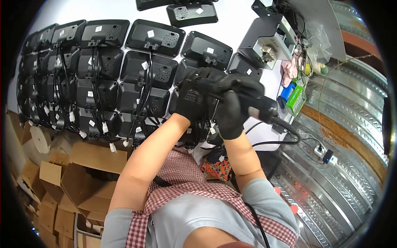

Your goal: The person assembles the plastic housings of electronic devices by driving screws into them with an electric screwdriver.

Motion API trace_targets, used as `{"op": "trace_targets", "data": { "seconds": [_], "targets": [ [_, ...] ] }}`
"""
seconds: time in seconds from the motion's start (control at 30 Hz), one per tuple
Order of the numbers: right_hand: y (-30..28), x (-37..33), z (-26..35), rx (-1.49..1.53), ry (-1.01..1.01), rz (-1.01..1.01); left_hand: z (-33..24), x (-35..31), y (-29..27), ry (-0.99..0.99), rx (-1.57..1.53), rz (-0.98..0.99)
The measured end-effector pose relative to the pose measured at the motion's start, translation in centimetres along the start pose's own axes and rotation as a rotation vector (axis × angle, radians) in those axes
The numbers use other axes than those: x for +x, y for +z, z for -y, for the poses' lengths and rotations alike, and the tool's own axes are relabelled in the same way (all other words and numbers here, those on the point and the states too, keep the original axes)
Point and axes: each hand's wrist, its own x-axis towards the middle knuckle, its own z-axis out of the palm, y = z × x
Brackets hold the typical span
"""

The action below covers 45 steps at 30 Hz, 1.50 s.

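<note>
My right hand (233,103), in a black work glove, is wrapped round a black corded electric screwdriver (266,109). The tool lies nearly level, its cable end to the right and its front end toward my left hand. My left hand (194,95), also black-gloved, is closed just left of it with fingers bent. What those fingers grip is hidden, black on black. Both hands are above the right part of rows of black flat plastic housings (155,37). These lie back side up, with black cables (145,87) and white connectors (112,146) running toward me.
A grey and white metal machine (271,41) stands at the table's back right. Beside it are a green box (295,100), a blue item (285,94) and tangled wires. Open cardboard boxes (93,186) sit below the left edge. A power strip (326,155) lies on ribbed metal at right.
</note>
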Motion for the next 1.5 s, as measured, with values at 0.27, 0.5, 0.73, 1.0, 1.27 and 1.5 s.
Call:
{"op": "trace_targets", "data": {
  "seconds": [0.27, 0.5, 0.73, 1.0, 1.27, 1.5],
  "targets": [
    [2.5, -1.1, -3.1, 0.000, -0.031, 0.184, 1.2, -0.8, 0.4, -0.109, -0.274, -0.194],
    [3.4, 0.7, -3.6, -0.060, -0.023, 0.050, 0.5, -0.2, -0.6, -0.039, -0.118, -0.139],
    [3.1, 0.7, -3.0, -0.148, 0.029, -0.012, 0.5, -0.4, 0.5, -0.203, -0.449, -0.105],
    [3.1, 1.3, 0.9, 0.200, 0.107, -0.216, -1.1, -3.4, -2.6, -0.125, -0.101, -0.017],
    [0.8, 0.5, 5.0, 0.295, 0.029, -0.294, -0.4, -4.7, -7.2, -0.801, -1.817, -0.188],
    [0.3, -0.1, 6.0, 0.479, 0.040, -0.169, -0.5, -3.9, -7.9, -0.790, -1.760, -0.119]
  ]
}}
